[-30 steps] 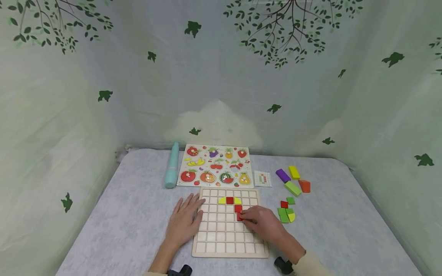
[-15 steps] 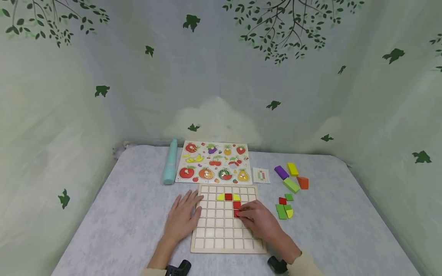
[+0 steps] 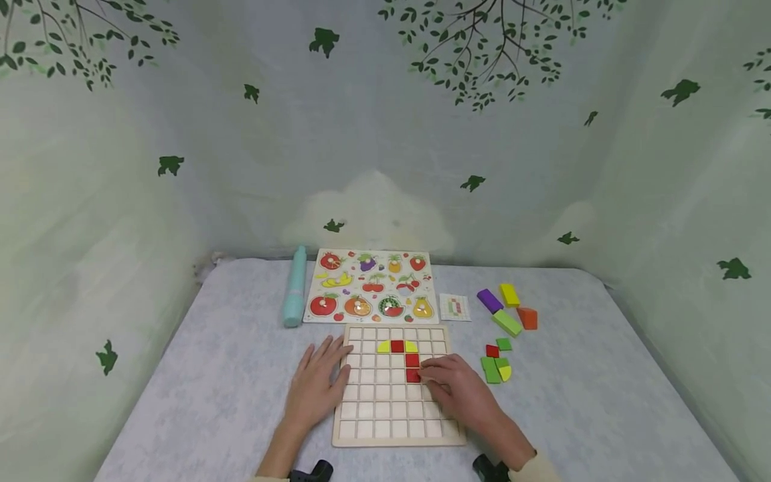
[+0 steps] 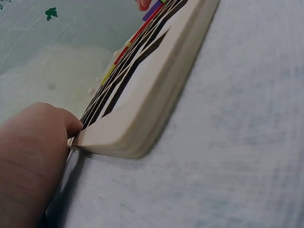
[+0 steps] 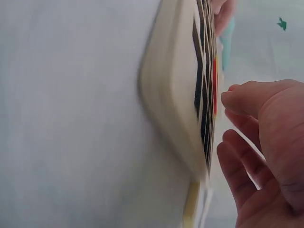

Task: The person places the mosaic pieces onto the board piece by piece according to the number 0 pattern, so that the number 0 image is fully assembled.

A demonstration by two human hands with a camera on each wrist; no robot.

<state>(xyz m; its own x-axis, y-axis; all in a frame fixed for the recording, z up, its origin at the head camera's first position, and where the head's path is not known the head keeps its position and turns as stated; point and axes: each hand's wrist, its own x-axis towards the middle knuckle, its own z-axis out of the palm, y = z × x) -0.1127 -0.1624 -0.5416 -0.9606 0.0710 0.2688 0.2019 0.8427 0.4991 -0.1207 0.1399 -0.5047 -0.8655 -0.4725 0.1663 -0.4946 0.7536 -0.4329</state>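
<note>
Head view first: we see the wooden grid board (image 3: pixel 397 428) lying flat on the grey table (image 3: pixel 181 402), near its front edge, a pale tray of small square cells. Inside it sit a yellow piece (image 3: pixel 384 347), a red square (image 3: pixel 397 346) and another yellow piece (image 3: pixel 412 347) in one row, with two more red squares (image 3: pixel 412 367) stacked below the right one. Our right hand (image 3: pixel 453 388) rests on the board, fingertips at the lower red square; whether it pinches the piece we cannot tell. Our left hand (image 3: pixel 316 385) lies flat, fingers spread, against the board's left rim. From the left wrist, we see the hand (image 4: pixel 33 156) touching the board's corner (image 4: pixel 137 128). Off to the right lie loose coloured blocks (image 3: pixel 498 365).
</note>
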